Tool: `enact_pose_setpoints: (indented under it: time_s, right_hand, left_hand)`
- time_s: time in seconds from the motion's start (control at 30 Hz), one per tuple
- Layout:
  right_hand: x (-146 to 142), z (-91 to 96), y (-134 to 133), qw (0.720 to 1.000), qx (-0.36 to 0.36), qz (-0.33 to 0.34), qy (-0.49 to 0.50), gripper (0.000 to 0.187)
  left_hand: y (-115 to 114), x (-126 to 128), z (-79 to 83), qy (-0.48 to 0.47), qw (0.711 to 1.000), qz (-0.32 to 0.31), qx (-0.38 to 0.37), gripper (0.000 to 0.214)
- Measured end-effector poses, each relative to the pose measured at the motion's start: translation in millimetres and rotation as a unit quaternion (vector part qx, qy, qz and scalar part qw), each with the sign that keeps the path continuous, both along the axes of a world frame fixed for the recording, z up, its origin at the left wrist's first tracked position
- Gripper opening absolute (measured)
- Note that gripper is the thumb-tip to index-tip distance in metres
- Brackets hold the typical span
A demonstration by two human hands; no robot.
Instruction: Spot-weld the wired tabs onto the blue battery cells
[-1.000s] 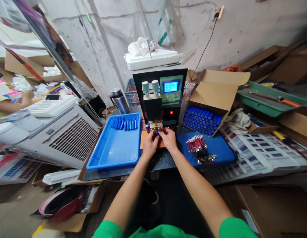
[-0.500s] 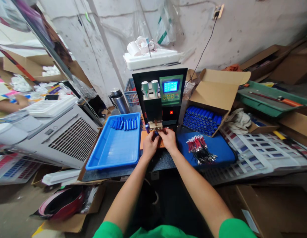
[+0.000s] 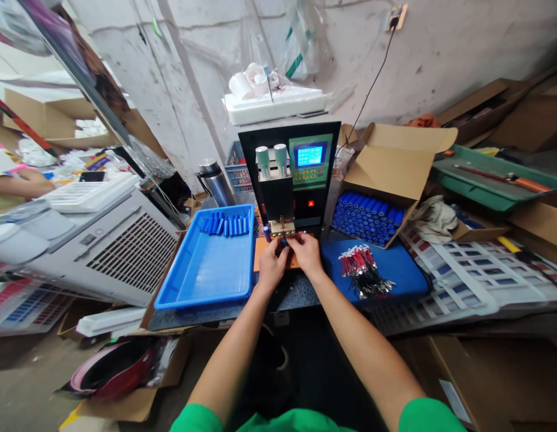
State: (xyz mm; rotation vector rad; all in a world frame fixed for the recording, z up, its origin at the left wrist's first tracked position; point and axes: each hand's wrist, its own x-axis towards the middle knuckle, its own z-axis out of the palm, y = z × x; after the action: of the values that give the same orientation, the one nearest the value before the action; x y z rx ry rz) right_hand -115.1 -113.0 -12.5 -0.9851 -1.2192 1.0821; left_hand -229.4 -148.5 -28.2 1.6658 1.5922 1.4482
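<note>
At the foot of a black spot welder (image 3: 278,201), under its electrodes, my two hands work close together. My left hand (image 3: 272,264) is closed round a blue cylindrical battery cell (image 3: 284,242), mostly hidden by the fingers. Beside it, my right hand (image 3: 308,255) has its fingertips pinched at the cell's right end; whatever they pinch is too small to make out. An orange board (image 3: 261,246) lies beneath both hands. Just left of the electrodes stands another blue cylinder (image 3: 266,233). A bundle of red and black wire leads (image 3: 364,270) rests on a blue surface to the right.
A blue tray (image 3: 204,294) on the left holds several blue cells at its far end. Right of the welder, an open carton (image 3: 386,159) is packed with cells. A steel flask (image 3: 215,183) stands behind the tray. Another person's arm (image 3: 21,185) shows at far left.
Both hands stay at the electrodes in nearly the same pose. The view has shifted very slightly, and the drawing on the welder's screen looks a little different.
</note>
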Motion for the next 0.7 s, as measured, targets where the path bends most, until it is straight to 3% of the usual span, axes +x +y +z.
enact_pose_setpoints:
  time_s: [0.43, 0.7]
  right_hand:
    - [0, -1.4, 3, 1.000, -0.006, 0.008, -0.008, 0.028]
    - [17, -6.2, -1, 0.998, 0.008, 0.066, -0.015, 0.023]
  left_hand:
    - [0, 0, 0.4, 0.008, 1.000, 0.006, -0.008, 0.034]
    - [-1, 2, 3.3, -0.001, 1.000, -0.005, -0.004, 0.029]
